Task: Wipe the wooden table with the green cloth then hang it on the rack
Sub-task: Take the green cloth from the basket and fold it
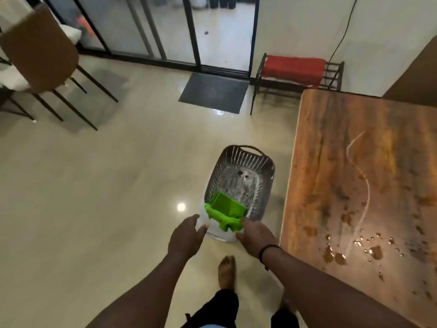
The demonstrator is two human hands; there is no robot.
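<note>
The folded green cloth (pixel 224 213) lay over the near rim of the grey slotted plastic basket (pixel 240 178), the right hand (pixel 256 235) touching it, grip unclear, the left hand (pixel 186 235) open and empty, so pickup seemed underway, needing a firm pinch before wiping the spill-marked wooden table (pixel 369 185).

Folded green cloth (pixel 225 213) (perhaps damp) draped over basket rim (pixel 238 159).
</note>
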